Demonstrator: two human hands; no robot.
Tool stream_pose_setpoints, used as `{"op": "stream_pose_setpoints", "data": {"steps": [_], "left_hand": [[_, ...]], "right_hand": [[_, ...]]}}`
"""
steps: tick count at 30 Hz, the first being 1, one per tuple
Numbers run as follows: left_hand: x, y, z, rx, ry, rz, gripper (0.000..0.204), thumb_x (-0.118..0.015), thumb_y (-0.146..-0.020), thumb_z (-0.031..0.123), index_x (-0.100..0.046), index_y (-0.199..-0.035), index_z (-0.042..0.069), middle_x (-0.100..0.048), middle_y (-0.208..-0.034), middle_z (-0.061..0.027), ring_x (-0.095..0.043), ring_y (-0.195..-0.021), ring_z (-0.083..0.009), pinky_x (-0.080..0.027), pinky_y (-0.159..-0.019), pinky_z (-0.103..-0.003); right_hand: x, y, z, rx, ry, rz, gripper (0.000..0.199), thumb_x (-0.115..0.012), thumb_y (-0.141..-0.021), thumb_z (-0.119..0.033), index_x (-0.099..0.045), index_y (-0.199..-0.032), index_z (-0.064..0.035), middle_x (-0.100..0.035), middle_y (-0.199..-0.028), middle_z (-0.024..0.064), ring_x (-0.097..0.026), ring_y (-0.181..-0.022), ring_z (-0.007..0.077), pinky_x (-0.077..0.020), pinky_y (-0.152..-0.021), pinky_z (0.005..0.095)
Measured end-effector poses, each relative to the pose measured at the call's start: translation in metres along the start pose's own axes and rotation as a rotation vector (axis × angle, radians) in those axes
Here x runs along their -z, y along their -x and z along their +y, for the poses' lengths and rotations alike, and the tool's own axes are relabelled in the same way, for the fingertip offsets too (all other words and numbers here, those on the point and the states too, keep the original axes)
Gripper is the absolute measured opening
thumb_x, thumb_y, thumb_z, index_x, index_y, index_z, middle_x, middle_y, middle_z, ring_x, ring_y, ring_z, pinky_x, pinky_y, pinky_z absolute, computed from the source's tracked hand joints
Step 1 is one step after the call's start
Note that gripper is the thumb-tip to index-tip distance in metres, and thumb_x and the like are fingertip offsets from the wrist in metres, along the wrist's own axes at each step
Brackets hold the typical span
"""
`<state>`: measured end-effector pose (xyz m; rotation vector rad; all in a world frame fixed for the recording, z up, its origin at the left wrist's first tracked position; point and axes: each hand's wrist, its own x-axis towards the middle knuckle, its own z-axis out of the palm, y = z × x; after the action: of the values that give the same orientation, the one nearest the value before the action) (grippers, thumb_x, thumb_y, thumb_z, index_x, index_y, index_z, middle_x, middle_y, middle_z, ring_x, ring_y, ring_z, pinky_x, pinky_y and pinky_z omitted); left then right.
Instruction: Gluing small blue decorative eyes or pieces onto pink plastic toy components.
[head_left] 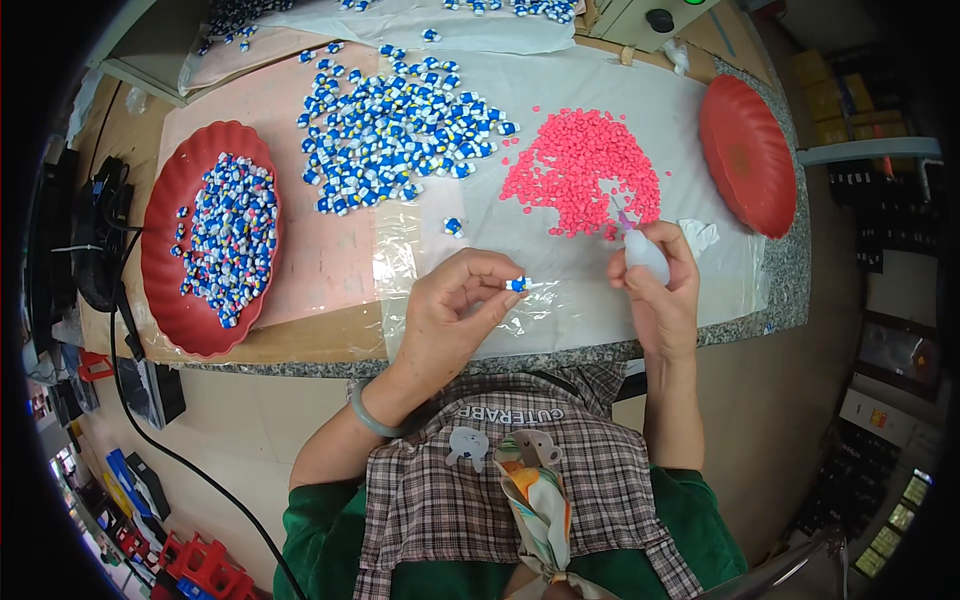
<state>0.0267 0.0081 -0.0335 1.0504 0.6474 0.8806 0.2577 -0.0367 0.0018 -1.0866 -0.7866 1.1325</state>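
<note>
My left hand (455,310) pinches a tiny blue and white piece (517,284) between thumb and fingertips, just above the clear plastic sheet (560,310). My right hand (660,285) grips a small whitish squeeze bottle (645,254) with a thin purple nozzle pointing up toward the heap of small pink pieces (583,170). A spread of blue and white pieces (395,125) lies further back at centre left. One loose blue piece (454,226) lies between the heaps.
A red dish (165,280) at the left holds several blue, white and red pieces. An empty red dish (748,155) stands at the right. Black cables (100,230) lie at the table's left end. A grey box (650,20) sits at the back.
</note>
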Motion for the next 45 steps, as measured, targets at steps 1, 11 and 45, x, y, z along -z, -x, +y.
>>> {"op": "stream_pose_setpoints", "data": {"steps": [1, 11, 45], "left_hand": [[0.000, 0.000, -0.001, -0.003, -0.001, 0.004, 0.020, -0.061, -0.088, -0.011, -0.058, -0.107, -0.004, -0.060, -0.111, -0.0115, -0.063, -0.100, -0.0157, -0.052, -0.091, -0.027], [-0.001, 0.000, -0.001, 0.006, -0.013, 0.009, 0.020, -0.060, -0.088, -0.011, -0.058, -0.107, -0.004, -0.060, -0.110, -0.0114, -0.063, -0.100, -0.0159, -0.052, -0.090, -0.027], [0.000, 0.001, 0.002, 0.010, -0.068, -0.005, 0.021, -0.061, -0.088, -0.011, -0.058, -0.107, -0.005, -0.060, -0.111, -0.0114, -0.063, -0.101, -0.0150, -0.053, -0.089, -0.027]], "right_hand": [[0.002, -0.002, 0.001, -0.076, 0.056, -0.010, 0.031, -0.069, -0.083, -0.003, -0.048, -0.106, -0.0050, -0.057, -0.096, 0.0070, -0.062, -0.082, 0.0186, -0.0501, -0.067, 0.0287], [-0.008, -0.016, 0.014, 0.158, 0.942, 0.087, 0.019, -0.069, -0.081, 0.002, -0.057, -0.096, -0.0014, -0.062, -0.086, 0.0060, -0.061, -0.077, 0.0169, -0.0482, -0.069, 0.0281], [-0.020, -0.023, 0.007, 0.317, 1.157, -0.130, 0.011, -0.067, -0.079, -0.001, -0.061, -0.087, -0.0002, -0.064, -0.082, 0.0095, -0.063, -0.068, 0.0230, -0.0495, -0.062, 0.0349]]}}
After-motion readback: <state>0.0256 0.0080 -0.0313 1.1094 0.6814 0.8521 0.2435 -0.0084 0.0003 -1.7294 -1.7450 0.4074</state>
